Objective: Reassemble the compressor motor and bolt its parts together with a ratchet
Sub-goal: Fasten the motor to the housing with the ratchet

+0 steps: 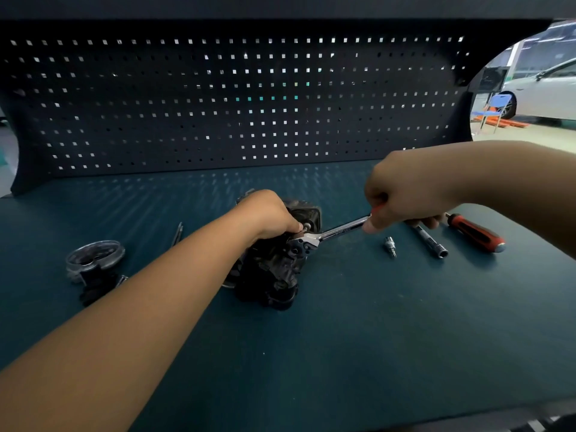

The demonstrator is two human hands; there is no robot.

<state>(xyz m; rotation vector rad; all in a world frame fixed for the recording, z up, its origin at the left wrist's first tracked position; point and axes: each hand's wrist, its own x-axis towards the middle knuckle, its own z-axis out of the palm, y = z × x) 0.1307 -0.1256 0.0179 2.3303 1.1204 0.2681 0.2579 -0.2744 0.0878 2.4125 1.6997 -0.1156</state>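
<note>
Item: compressor motor (271, 269), dark casting, stood on the bench (374, 338) directly under the left hand (271, 216). That hand lay curled over the motor's top and gripped it, its fingertips meeting the ratchet head; whether they pressed on the head itself could not be told. Item: ratchet (336, 232), chrome, head seated on the motor's upper right edge beside the left fingertips. Its long axis ran from that head up and rightward to the right hand (402, 198), which was closed round the handle end. The left hand was the nearer to the fastener; the right held the lever's far end, so the coming swing would probably pivot about the head beneath the left fingers. Items below and right of the right hand: small socket bit (390, 246), extension bar (431, 241), red-and-black screwdriver (477, 233). Item well left of the left forearm: round housing part (93, 257), apart from the motor.
</note>
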